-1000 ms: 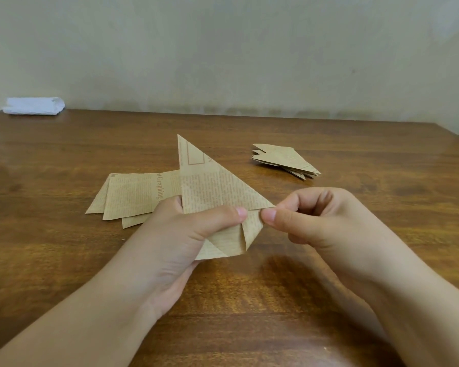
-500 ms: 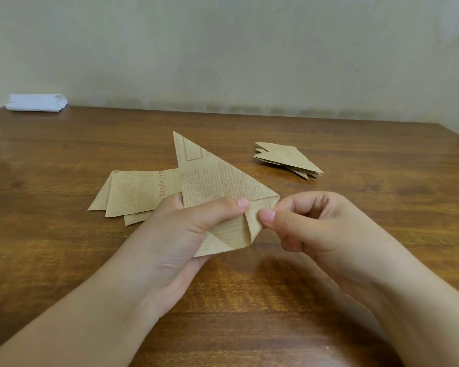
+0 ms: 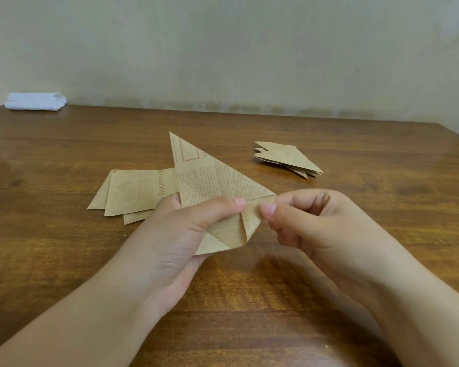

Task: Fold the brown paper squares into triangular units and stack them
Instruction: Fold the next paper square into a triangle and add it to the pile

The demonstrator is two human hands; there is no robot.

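Note:
A brown newsprint paper piece point(image 3: 210, 181), partly folded into a triangle, is held up above the wooden table point(image 3: 64, 255). My left hand point(image 3: 186, 234) grips it from the left, thumb across its front. My right hand point(image 3: 310, 226) pinches its right corner between thumb and curled fingers. Behind my left hand lie several flat unfolded brown squares point(image 3: 133, 192). A stack of finished triangular units point(image 3: 286, 157) rests on the table at the back right.
A folded white cloth or paper bundle point(image 3: 35, 101) sits at the table's far left corner against the pale wall. The table's right edge runs off at the far right.
The paper's right corner has been folded down a little further by my right thumb. Both hands have stayed in nearly the same place.

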